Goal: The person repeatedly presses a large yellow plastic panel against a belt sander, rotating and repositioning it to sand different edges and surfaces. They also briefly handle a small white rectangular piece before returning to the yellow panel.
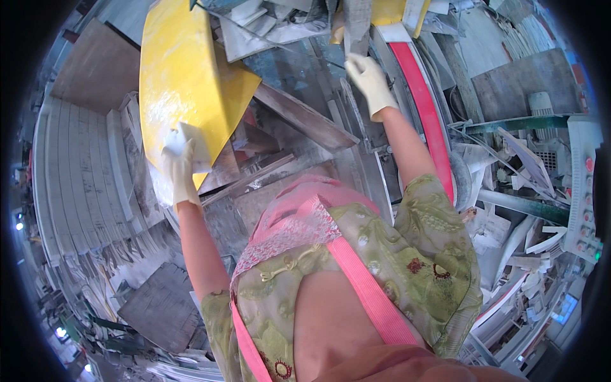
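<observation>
My left hand (181, 167), in a cream glove, is closed on a small white slab (190, 143) beside the lower part of a wet, shiny yellow sheet (184, 70). The sheet is bent along a lengthwise fold and narrows to a point at its near end. My right hand (371, 83), gloved the same way, is raised farther off, to the right. Its fingers curl at the near end of a long grey slat (357, 28); the fingertips are partly hidden.
A red strip (423, 108) in a pale frame runs along my right side. Brown boards (305, 118) lie crosswise below the yellow sheet. Grey slatted panels (83, 172) stand at left. A control panel with buttons (582, 191) is at far right, near a green beam (519, 123).
</observation>
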The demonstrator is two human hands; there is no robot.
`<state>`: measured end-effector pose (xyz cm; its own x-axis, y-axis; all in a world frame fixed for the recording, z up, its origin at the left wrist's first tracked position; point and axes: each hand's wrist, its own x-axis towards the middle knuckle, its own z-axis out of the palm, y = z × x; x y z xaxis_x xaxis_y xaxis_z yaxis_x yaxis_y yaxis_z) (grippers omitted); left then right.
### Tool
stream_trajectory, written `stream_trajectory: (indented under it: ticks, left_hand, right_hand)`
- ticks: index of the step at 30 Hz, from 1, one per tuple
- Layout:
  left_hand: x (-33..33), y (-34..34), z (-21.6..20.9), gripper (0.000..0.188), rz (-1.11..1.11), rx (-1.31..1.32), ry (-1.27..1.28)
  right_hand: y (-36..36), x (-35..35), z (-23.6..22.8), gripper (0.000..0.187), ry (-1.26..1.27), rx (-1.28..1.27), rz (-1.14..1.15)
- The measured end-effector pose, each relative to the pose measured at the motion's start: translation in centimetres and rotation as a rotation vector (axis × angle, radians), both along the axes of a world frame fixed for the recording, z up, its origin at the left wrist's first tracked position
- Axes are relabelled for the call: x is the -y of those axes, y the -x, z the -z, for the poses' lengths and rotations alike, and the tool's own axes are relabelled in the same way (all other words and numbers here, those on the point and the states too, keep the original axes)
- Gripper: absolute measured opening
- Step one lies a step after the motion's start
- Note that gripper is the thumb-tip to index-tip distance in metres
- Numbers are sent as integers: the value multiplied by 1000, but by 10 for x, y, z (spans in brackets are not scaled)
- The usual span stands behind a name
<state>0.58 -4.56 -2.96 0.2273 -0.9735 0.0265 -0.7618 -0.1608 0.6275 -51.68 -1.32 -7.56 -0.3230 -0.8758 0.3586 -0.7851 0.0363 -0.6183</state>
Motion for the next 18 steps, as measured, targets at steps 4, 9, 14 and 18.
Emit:
stream_trajectory:
  ticks: [4, 9, 14, 18]
  left_hand:
    - [-8, 5, -9, 71, -25, -226, -43]
    - [-21, 37, -40, 70, -62, -346, -88]
    - [-35, 49, -54, 70, -95, -436, -83]
    - [-32, 40, -48, 67, -105, -442, -112]
  right_hand:
    - [94, 9, -1, 53, -144, -141, 405]
    - [159, 50, -3, 69, -275, -486, 515]
    - [169, 93, -2, 83, -447, -452, 505]
    - [158, 95, 14, 74, -381, -532, 498]
